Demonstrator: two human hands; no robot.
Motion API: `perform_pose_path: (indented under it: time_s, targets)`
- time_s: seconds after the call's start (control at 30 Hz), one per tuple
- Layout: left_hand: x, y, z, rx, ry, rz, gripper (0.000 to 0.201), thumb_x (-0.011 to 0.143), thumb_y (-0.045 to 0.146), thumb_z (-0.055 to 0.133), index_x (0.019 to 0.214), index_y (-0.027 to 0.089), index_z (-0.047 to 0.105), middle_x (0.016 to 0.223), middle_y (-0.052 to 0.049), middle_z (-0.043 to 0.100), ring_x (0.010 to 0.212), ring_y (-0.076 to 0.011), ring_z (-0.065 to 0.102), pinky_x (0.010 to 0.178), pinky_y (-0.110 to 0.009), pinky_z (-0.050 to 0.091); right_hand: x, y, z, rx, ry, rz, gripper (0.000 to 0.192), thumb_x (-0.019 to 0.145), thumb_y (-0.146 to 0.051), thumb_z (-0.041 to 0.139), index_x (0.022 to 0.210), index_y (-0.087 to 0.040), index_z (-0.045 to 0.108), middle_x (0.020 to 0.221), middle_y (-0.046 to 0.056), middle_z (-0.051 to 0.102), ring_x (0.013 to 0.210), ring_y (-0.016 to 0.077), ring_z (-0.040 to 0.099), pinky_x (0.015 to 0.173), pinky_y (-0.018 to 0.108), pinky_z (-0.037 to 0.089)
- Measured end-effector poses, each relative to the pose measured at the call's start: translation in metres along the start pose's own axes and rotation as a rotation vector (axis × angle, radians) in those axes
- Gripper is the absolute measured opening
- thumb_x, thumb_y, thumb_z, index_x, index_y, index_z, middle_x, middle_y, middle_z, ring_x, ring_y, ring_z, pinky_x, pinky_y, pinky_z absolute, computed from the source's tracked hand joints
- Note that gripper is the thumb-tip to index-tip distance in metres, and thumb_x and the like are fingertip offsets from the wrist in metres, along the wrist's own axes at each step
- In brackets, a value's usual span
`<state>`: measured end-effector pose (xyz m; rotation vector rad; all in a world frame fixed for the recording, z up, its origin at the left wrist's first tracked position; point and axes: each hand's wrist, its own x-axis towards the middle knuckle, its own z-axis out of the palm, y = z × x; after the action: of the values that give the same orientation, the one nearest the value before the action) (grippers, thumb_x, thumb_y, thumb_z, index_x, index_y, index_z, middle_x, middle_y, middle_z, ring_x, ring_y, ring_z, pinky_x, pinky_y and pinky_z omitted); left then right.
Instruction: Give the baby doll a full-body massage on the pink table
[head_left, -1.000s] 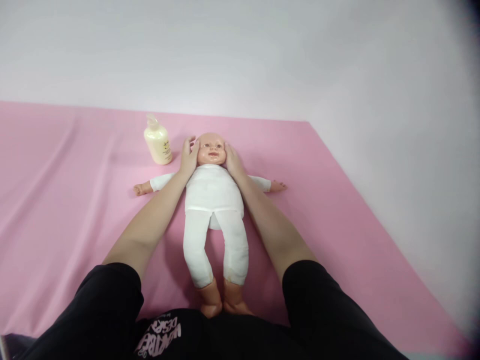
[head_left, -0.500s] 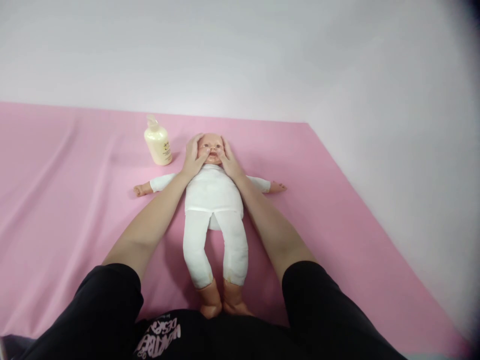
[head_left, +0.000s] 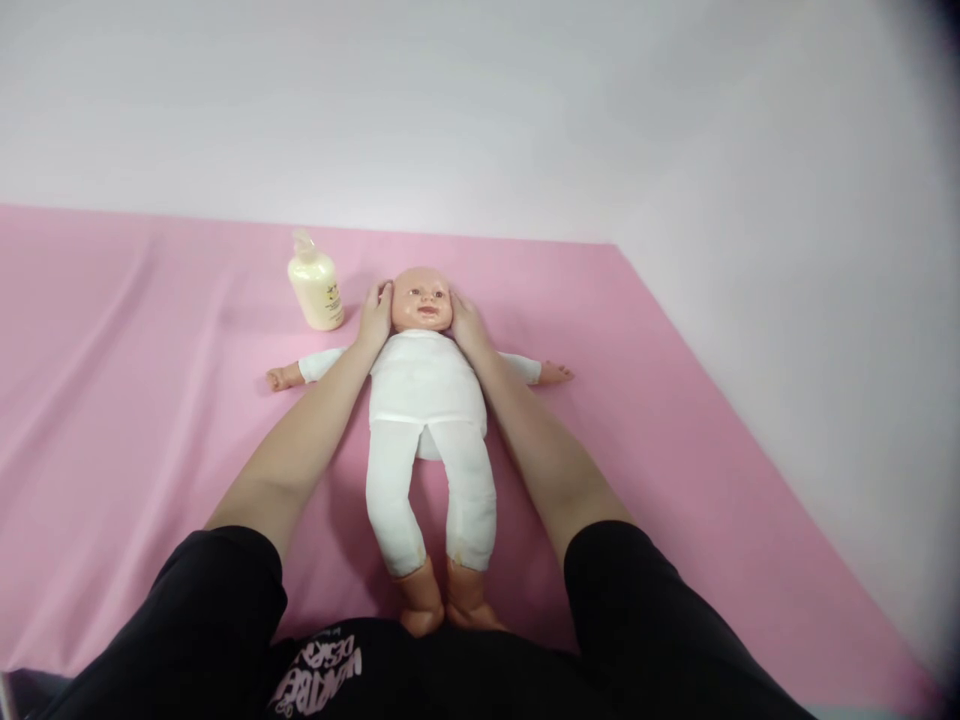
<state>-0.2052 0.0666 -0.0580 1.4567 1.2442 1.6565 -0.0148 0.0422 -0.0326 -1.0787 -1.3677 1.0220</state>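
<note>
A baby doll (head_left: 427, 400) lies on its back on the pink cloth (head_left: 112, 400). The left hand (head_left: 375, 315) and right hand (head_left: 466, 322) cup its head, fingers flat against the sides. A bottle (head_left: 316, 290) of pale yellow lotion stands just left of the head.

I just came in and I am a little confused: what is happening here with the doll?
A person in black sleeves has a doll lying on its back on a pink sheet, feet toward them. The left hand and the right hand each rest flat against one side of the doll's head, leaving the face uncovered. Neither hand grasps anything. A cream bottle stands upright on the sheet, just beyond the left hand and apart from it.
</note>
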Motion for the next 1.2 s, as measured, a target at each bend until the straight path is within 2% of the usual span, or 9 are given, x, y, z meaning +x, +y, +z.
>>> perform_pose_path:
  time_s: [0.1, 0.27, 0.37, 0.47, 0.53, 0.63, 0.83, 1.03, 1.2]
  targets:
    - [-0.008, 0.018, -0.002, 0.043, -0.043, 0.169, 0.066, 0.091, 0.079, 0.046, 0.123, 0.024, 0.06, 0.13, -0.011, 0.065, 0.127, -0.0246, 0.06, 0.114, -0.043, 0.043, -0.007, -0.01, 0.0, -0.067, 0.022, -0.052, 0.079, 0.09, -0.082, 0.035, 0.126, -0.019, 0.067, 0.136, 0.011, 0.068, 0.131, 0.0248, 0.059, 0.121, 0.044, 0.039]
    - [-0.02, 0.042, -0.006, 0.136, -0.095, 0.325, 0.063, 0.093, 0.074, 0.047, 0.129, 0.024, 0.057, 0.135, -0.013, 0.063, 0.131, -0.026, 0.058, 0.114, -0.044, 0.043, -0.013, -0.016, 0.002, -0.117, -0.042, -0.165, 0.092, 0.087, -0.088, 0.028, 0.151, -0.024, 0.046, 0.161, 0.006, 0.045, 0.153, 0.021, 0.037, 0.131, 0.039, 0.023]
    - [-0.022, 0.047, -0.008, 0.189, -0.163, 0.409, 0.07, 0.088, 0.076, 0.054, 0.136, 0.024, 0.053, 0.142, -0.015, 0.057, 0.138, -0.0294, 0.052, 0.119, -0.048, 0.039, -0.015, -0.018, 0.0, -0.149, -0.128, -0.192, 0.098, 0.083, -0.089, 0.04, 0.159, -0.027, 0.033, 0.169, 0.005, 0.031, 0.158, 0.0217, 0.025, 0.133, 0.039, 0.015]
    - [-0.018, 0.044, -0.009, 0.24, -0.254, 0.474, 0.095, 0.072, 0.082, 0.068, 0.144, 0.023, 0.046, 0.152, -0.019, 0.048, 0.145, -0.0358, 0.043, 0.123, -0.053, 0.032, -0.015, -0.022, -0.003, -0.133, -0.22, -0.181, 0.113, 0.076, -0.086, 0.059, 0.163, -0.024, 0.02, 0.172, 0.006, 0.021, 0.161, 0.0251, 0.018, 0.134, 0.042, 0.014]
    - [-0.014, 0.04, -0.01, 0.252, -0.307, 0.475, 0.111, 0.062, 0.083, 0.075, 0.149, 0.023, 0.041, 0.156, -0.02, 0.042, 0.149, -0.0387, 0.038, 0.124, -0.056, 0.03, -0.014, -0.023, -0.006, -0.089, -0.272, -0.143, 0.123, 0.072, -0.081, 0.07, 0.165, -0.025, 0.013, 0.172, 0.006, 0.021, 0.16, 0.027, 0.019, 0.133, 0.044, 0.018]
    - [-0.008, 0.034, -0.012, 0.25, -0.381, 0.448, 0.123, 0.057, 0.081, 0.08, 0.154, 0.022, 0.034, 0.161, -0.022, 0.034, 0.152, -0.0403, 0.032, 0.125, -0.056, 0.028, -0.011, -0.023, -0.009, -0.017, -0.335, -0.095, 0.137, 0.064, -0.074, 0.081, 0.165, -0.026, 0.003, 0.172, 0.008, 0.022, 0.158, 0.029, 0.027, 0.13, 0.047, 0.026]
    - [-0.007, 0.036, -0.018, 0.242, -0.445, 0.405, 0.127, 0.056, 0.077, 0.084, 0.158, 0.024, 0.031, 0.167, -0.02, 0.025, 0.156, -0.0409, 0.024, 0.127, -0.056, 0.024, -0.005, -0.019, -0.011, 0.053, -0.403, -0.063, 0.156, 0.048, -0.064, 0.094, 0.164, -0.031, -0.005, 0.171, 0.009, 0.023, 0.155, 0.0328, 0.035, 0.127, 0.053, 0.032]
    - [-0.01, 0.044, -0.018, 0.19, -0.464, 0.349, 0.124, 0.058, 0.072, 0.086, 0.159, 0.025, 0.031, 0.168, -0.018, 0.023, 0.157, -0.0398, 0.021, 0.129, -0.056, 0.021, -0.001, -0.014, -0.012, 0.084, -0.411, -0.062, 0.156, 0.048, -0.059, 0.096, 0.165, -0.031, -0.004, 0.172, 0.008, 0.022, 0.156, 0.0315, 0.032, 0.127, 0.05, 0.033]
    - [-0.007, 0.037, -0.019, 0.152, -0.482, 0.284, 0.122, 0.06, 0.072, 0.085, 0.16, 0.029, 0.028, 0.17, -0.016, 0.02, 0.158, -0.0397, 0.019, 0.129, -0.057, 0.02, -0.002, -0.009, -0.013, 0.143, -0.417, -0.034, 0.149, 0.053, -0.054, 0.095, 0.164, -0.034, -0.002, 0.172, 0.005, 0.02, 0.155, 0.0291, 0.034, 0.125, 0.05, 0.036]
